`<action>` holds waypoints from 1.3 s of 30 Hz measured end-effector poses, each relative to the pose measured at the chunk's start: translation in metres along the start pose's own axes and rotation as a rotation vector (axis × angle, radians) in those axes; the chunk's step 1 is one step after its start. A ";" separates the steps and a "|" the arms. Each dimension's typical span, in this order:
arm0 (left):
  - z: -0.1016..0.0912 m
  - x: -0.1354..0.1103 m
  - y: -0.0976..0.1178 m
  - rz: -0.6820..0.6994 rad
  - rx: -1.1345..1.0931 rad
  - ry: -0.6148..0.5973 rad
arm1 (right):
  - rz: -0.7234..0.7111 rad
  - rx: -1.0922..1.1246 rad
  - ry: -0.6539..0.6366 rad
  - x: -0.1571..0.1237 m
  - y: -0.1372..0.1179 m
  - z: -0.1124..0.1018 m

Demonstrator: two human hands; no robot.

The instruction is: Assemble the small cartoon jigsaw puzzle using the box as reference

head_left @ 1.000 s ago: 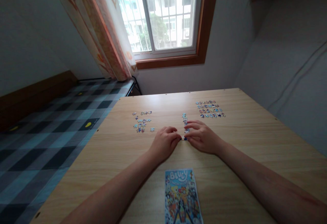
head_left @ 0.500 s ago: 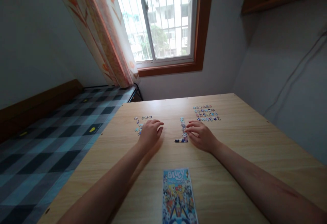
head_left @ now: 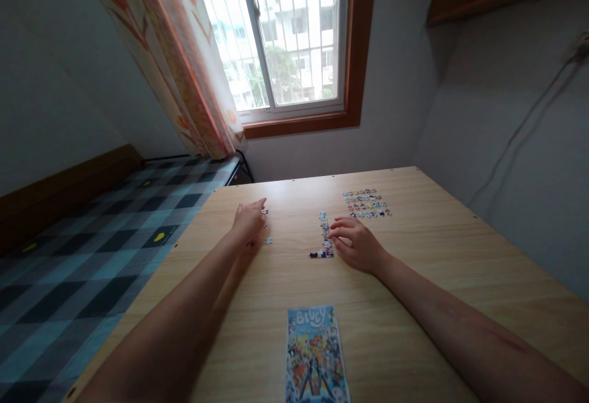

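Note:
My left hand (head_left: 249, 218) is over the loose jigsaw pieces on the left side of the table, fingers stretched forward; it hides most of them. One loose piece (head_left: 269, 241) lies just right of its wrist. My right hand (head_left: 356, 245) rests beside the joined L-shaped puzzle strip (head_left: 327, 245), its fingers apart and slightly bent, the tips at the strip's right edge. No piece shows in either hand. Close to me lies a printed picture sheet (head_left: 316, 354) with "Bluey" lettering and a crowd of cartoon figures.
Several rows of puzzle pieces (head_left: 367, 203) lie at the back right of the wooden table (head_left: 414, 256). A bed with a checked cover (head_left: 105, 256) adjoins on the left. Beyond the table are a curtain (head_left: 184, 59) and a barred window (head_left: 294, 41).
My left hand has moved left and farther away, over the loose pieces, uncovering a piece near its wrist. My right hand stays by the strip. The view has shifted slightly.

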State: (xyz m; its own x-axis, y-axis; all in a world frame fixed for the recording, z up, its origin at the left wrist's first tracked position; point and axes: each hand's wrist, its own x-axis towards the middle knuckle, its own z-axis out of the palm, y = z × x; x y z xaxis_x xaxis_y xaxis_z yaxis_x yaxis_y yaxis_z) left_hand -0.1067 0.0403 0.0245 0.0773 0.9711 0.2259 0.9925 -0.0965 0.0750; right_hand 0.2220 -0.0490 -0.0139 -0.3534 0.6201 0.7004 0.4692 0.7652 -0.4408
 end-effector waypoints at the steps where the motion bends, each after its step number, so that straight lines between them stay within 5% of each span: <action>1: 0.002 0.000 0.002 0.008 -0.002 0.002 | 0.001 0.000 0.001 0.000 0.000 0.000; 9: 0.000 -0.012 0.032 0.168 -0.015 -0.009 | -0.021 0.016 -0.023 0.001 -0.001 -0.002; 19: -0.009 -0.074 0.069 0.535 -0.239 -0.042 | -0.039 0.010 -0.027 0.000 0.001 0.000; 26: -0.008 -0.097 0.069 0.576 -0.552 -0.105 | -0.078 -0.038 -0.061 -0.001 -0.002 -0.001; 33: -0.010 -0.105 0.068 0.471 -0.453 -0.042 | -0.119 -0.100 -0.130 -0.001 -0.013 -0.004; 39: -0.007 -0.105 0.068 0.541 -0.375 -0.043 | -0.145 -0.135 -0.206 -0.002 -0.019 -0.003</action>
State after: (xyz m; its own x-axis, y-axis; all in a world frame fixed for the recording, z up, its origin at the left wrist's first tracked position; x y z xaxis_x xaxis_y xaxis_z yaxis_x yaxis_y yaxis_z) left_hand -0.0477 -0.0696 0.0132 0.5673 0.7715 0.2881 0.7128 -0.6352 0.2974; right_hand 0.2165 -0.0651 -0.0052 -0.5752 0.5382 0.6160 0.5005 0.8272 -0.2553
